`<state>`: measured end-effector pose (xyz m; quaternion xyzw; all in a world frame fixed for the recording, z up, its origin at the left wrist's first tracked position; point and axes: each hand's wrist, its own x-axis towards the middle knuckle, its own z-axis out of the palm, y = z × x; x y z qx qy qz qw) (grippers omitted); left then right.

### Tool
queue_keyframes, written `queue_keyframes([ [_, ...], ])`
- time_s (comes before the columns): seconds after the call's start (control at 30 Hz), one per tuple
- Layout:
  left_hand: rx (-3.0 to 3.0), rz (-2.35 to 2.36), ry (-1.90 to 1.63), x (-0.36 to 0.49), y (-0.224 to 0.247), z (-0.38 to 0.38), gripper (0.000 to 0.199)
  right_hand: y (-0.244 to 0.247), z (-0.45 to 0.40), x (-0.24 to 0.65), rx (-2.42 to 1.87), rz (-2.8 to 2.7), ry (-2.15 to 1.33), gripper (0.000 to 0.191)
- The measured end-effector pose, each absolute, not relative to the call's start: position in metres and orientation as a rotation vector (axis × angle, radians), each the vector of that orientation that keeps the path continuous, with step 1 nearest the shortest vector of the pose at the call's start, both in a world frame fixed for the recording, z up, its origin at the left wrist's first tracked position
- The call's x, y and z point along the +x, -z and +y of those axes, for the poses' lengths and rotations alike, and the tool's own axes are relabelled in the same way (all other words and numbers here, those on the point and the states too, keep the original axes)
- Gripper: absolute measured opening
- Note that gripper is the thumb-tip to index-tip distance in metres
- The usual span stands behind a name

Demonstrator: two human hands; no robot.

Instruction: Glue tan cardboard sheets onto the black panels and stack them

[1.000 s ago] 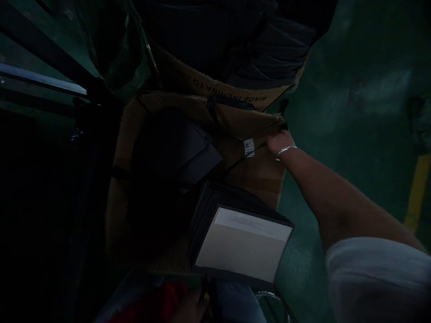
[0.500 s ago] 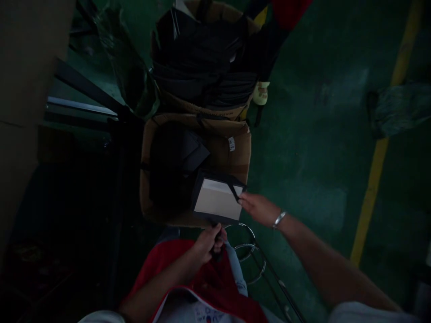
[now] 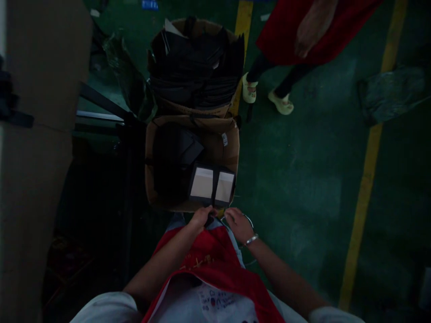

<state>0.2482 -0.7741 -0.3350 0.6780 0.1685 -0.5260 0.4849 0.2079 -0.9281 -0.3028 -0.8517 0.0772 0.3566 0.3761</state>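
A stack of dark flat pieces with a pale panel on top leans at the near right corner of an open cardboard box. A black strap runs across the stack's middle, from its far edge down to its near edge. My left hand is closed on the strap just below the stack. Close beside it on the right, my right hand, with a bracelet at the wrist, has its fingers curled; a thin dark length seems to run to them. The dim light hides the fingertips.
Behind stands a second carton full of dark flat pieces. Other dark pieces lie in the near box. A person in a red apron stands at the far right. Clear plastic bags and a metal frame are on the left.
My right hand has drawn the strap across the stack and down towards my left hand. The strap now lies straight over the panel. The other person has come further into view.
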Motion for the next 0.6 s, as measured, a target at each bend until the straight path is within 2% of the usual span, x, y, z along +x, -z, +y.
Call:
queue_keyframes([
  [0.07,1.758,0.331,1.303,0.242,0.331,-0.781,0.034,0.310,-0.919,0.232,-2.185,0.230,-1.057,0.037],
  [0.13,1.869,0.222,1.328,0.235,0.326,-0.784,0.027,0.320,-0.905,0.251,-2.061,0.237,-1.345,0.046],
  [0.23,2.017,0.095,1.344,0.225,0.316,-0.782,0.028,0.337,-0.890,0.265,-1.771,0.381,-1.630,0.053],
  [0.37,2.085,-0.034,1.260,0.224,0.307,-0.764,0.040,0.342,-0.888,0.267,-1.573,0.573,-1.477,0.041],
  [0.5,1.977,0.009,1.135,0.243,0.313,-0.739,0.022,0.323,-0.890,0.270,-1.537,0.633,-1.387,0.022],
  [0.6,1.716,0.314,1.182,0.260,0.326,-0.730,0.028,0.305,-0.890,0.274,-1.684,0.475,-1.410,0.018],
])
